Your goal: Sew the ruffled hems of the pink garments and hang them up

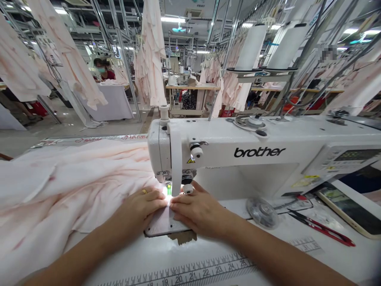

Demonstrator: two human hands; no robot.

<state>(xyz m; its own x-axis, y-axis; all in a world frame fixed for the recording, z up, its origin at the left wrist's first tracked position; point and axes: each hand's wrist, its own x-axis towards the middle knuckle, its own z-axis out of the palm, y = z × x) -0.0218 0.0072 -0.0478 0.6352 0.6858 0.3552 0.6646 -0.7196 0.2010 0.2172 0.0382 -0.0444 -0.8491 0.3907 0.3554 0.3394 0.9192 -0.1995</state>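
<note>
A white sewing machine (220,147) stands in front of me, its lamp lighting the needle area. Pale pink fabric (98,174) lies in loose folds on the left and runs in under the machine's head. My left hand (149,202), with a ring on one finger, presses its closed fingertips on the fabric just left of the presser foot (169,189). On the other side, my right hand (202,208) pinches the fabric's edge close to the foot, partly behind the tension knob (187,188). Glare hides the exact edge between the fingertips.
Right of my forearm lie a clear bobbin-like disc (262,212), red-handled thread snips (323,228) and a phone (351,208). A printed ruler (205,272) runs along the table's front. Thread cones (251,47) stand above the machine. Hanging garments (153,51) and a masked person (104,70) are beyond.
</note>
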